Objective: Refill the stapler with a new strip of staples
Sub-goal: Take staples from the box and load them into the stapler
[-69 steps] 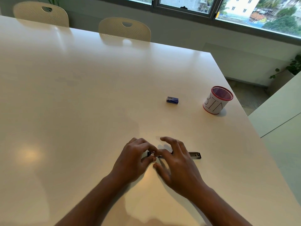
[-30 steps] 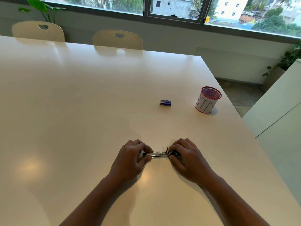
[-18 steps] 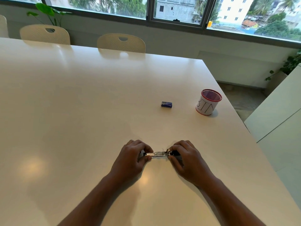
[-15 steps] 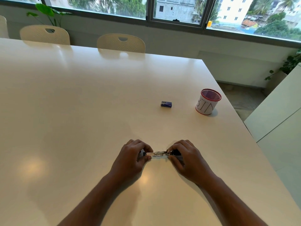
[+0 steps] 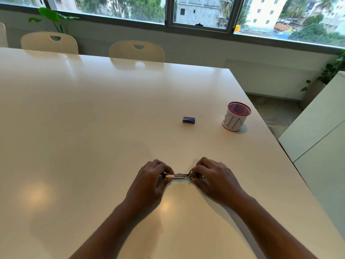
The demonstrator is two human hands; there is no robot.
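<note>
The small silver-and-black metal stapler [image 5: 179, 176] lies flat on the glossy white worktop [image 5: 93, 128] near its six o'clock edge, the left hand [image 5: 149, 181] pinching its left end and the right hand [image 5: 214, 179] pinching its right end; to work the magazine well, I judge one hand should pin the body down while the other draws steadily along its length, not twisting. The small blue box of staples [image 5: 188, 120] waits toward twelve o'clock, with the red-rimmed mesh cup marked BIN [image 5: 235, 116] toward two o'clock. Compared with 2.3 seconds earlier, the hands now sit apart at either end rather than bunched at the left end, with no dark part jutting out at three o'clock.
</note>
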